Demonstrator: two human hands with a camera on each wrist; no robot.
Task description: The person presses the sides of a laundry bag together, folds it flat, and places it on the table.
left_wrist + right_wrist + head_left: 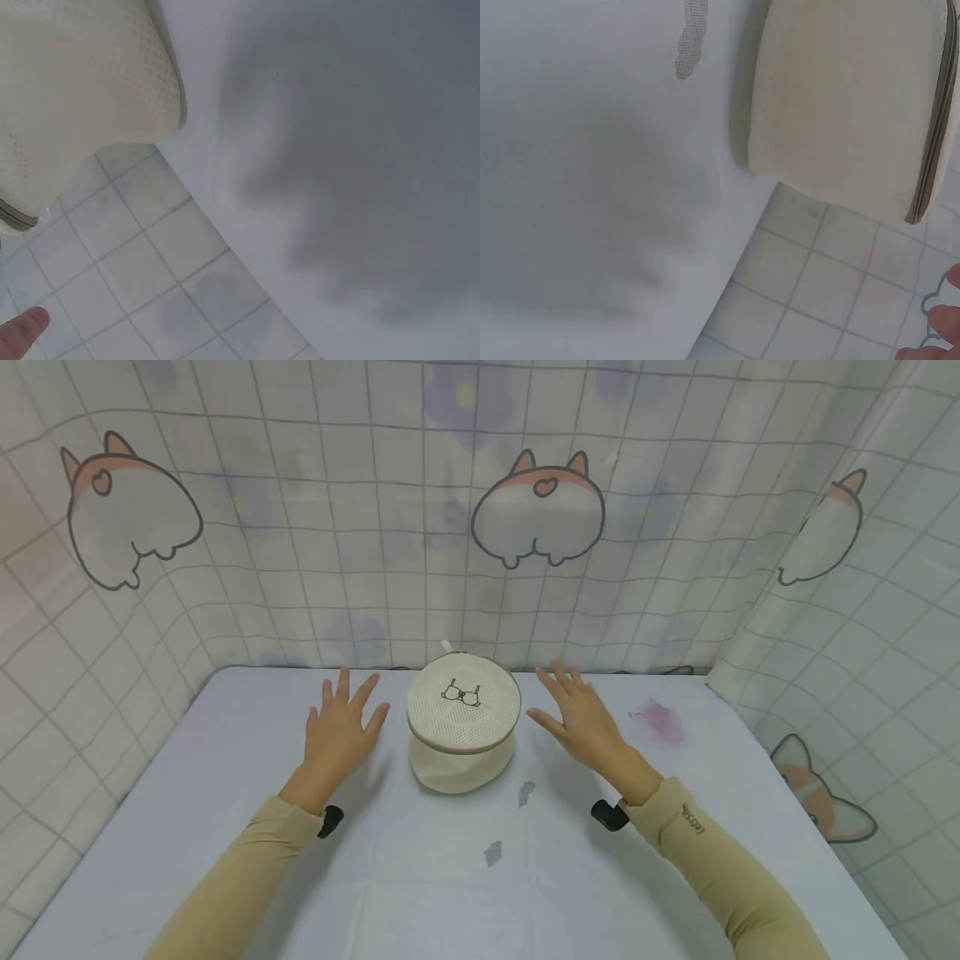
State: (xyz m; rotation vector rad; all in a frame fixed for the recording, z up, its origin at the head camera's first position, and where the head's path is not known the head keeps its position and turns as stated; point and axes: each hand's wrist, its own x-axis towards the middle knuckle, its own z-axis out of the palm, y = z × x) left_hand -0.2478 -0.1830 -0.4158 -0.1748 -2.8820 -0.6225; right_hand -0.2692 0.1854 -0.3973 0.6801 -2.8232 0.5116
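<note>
A round cream mesh laundry bag [463,702] stands upright near the back of the table, its zipped lid on top printed with a pair of glasses. To its left hovers my left hand [339,727], fingers spread and nothing held. My right hand [585,714] hangs over the table on the other side, also spread and apart from the bag. In the left wrist view the bag's side [82,82] shows with one fingertip [24,330] low at the left. The right wrist view shows the bag's wall [840,97], its brown zipper [934,127] and several fingertips [946,322].
A white cloth covers the table [420,885]; it bears two grey patches [492,853] in front of the bag and a pink stain [662,722] at the right. A checked curtain [337,527] with dog drawings hangs behind and along both sides.
</note>
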